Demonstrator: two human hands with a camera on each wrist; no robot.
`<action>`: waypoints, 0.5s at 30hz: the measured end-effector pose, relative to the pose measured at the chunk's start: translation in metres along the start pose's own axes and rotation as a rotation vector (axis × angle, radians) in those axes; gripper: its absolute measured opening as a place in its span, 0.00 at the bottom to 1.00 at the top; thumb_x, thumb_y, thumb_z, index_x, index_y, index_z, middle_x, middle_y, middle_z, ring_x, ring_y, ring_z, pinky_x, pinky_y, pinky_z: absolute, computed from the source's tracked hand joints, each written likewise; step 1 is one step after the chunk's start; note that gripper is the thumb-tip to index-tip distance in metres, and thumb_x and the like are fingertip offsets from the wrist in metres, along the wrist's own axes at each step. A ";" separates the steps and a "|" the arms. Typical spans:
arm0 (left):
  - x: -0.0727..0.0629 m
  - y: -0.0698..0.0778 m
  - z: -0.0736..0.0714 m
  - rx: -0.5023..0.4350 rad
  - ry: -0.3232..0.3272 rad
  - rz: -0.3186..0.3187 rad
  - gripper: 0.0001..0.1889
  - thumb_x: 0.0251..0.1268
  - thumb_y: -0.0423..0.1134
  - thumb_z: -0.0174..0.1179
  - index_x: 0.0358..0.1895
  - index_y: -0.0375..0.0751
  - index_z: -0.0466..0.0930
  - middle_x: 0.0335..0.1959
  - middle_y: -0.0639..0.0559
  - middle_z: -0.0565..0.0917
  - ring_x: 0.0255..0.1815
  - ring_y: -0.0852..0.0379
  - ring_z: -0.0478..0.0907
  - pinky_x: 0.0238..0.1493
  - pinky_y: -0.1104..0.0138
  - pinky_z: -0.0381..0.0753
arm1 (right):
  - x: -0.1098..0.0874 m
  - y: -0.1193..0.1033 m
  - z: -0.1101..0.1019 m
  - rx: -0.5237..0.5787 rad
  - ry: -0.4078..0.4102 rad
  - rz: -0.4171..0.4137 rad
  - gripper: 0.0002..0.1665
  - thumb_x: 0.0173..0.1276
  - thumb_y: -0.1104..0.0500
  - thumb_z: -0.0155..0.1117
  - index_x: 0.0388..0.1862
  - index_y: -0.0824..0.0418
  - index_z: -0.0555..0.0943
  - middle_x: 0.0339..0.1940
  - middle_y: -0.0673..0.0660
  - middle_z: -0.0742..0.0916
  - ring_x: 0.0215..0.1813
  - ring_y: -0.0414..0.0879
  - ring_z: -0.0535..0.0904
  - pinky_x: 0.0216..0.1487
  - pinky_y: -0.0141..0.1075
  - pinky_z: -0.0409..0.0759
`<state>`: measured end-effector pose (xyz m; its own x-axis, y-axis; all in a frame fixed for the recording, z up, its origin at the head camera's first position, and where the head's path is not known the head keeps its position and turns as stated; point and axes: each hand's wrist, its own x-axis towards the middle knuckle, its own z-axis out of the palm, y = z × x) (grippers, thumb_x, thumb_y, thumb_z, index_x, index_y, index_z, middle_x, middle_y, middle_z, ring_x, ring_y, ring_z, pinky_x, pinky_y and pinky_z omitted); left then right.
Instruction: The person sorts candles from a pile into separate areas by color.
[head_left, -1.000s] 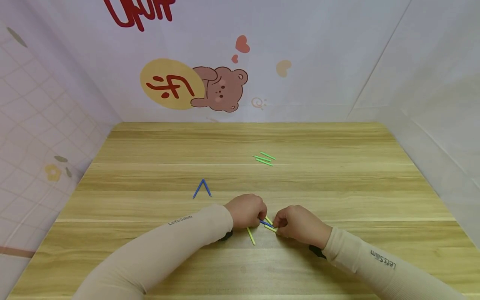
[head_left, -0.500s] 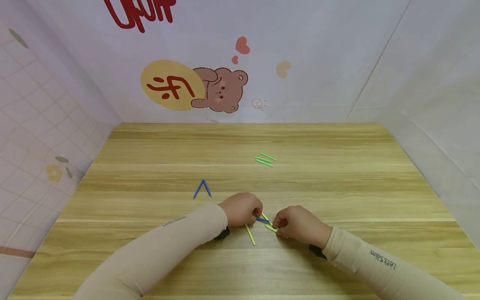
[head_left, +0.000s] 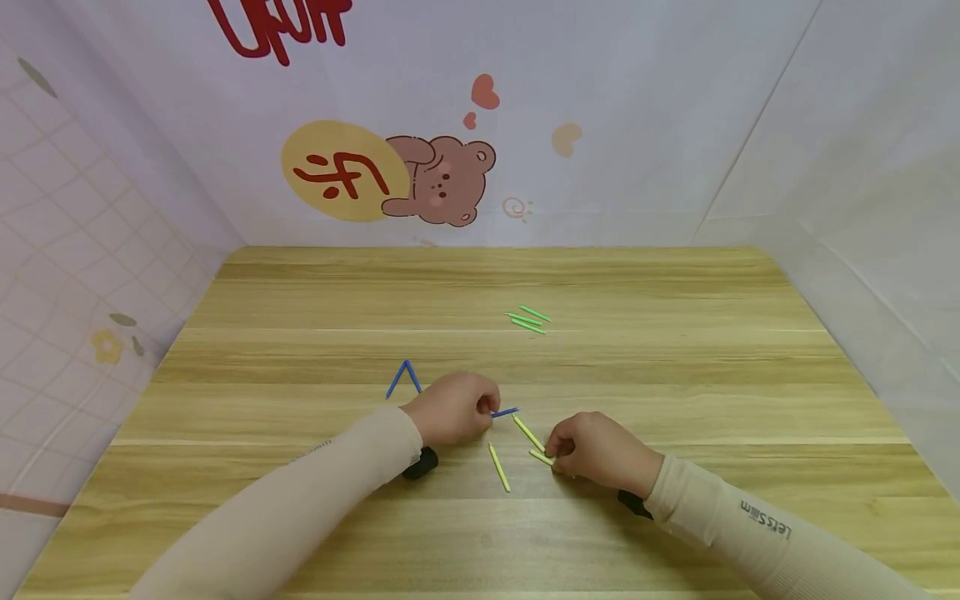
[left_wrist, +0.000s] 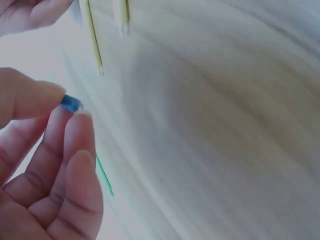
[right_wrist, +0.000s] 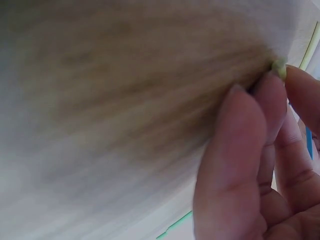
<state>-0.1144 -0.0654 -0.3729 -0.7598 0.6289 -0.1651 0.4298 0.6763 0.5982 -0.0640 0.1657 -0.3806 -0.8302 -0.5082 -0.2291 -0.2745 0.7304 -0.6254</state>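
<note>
Between thumb and fingertip my left hand (head_left: 452,408) pinches a slim blue candle (head_left: 506,412), its pale tip pointing right; the blue end (left_wrist: 71,103) pokes out in the left wrist view. To the right, my right hand (head_left: 606,452) pinches a short-looking yellow candle (head_left: 541,457), whose end (right_wrist: 280,70) shows at the fingertips in the right wrist view. A second yellow candle (head_left: 528,433) slants from near the blue tip down to the right fingertips. Below the left hand lies a third yellow candle (head_left: 498,467), touched by neither hand.
Two blue candles (head_left: 397,380) meet in an upside-down V left of the left hand, partly overlapped by it. Farther back on the wooden table (head_left: 675,333) lie three green candles (head_left: 528,320). A printed wall cloth (head_left: 615,183) rises behind the table.
My left hand has moved left and back with the blue candle, away from the yellow ones, turning its tip slightly upward. My right hand has stayed in place.
</note>
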 end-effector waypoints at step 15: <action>-0.021 -0.033 -0.017 -0.130 0.140 -0.162 0.07 0.55 0.26 0.62 0.30 0.42 0.77 0.26 0.55 0.76 0.29 0.58 0.71 0.32 0.68 0.72 | -0.001 -0.001 0.001 -0.007 -0.002 0.002 0.07 0.54 0.67 0.71 0.27 0.57 0.83 0.22 0.43 0.82 0.27 0.34 0.71 0.31 0.30 0.72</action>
<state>-0.1208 -0.1078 -0.3760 -0.8778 0.4507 -0.1625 0.2369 0.7032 0.6703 -0.0627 0.1650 -0.3811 -0.8298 -0.5078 -0.2314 -0.2764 0.7343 -0.6201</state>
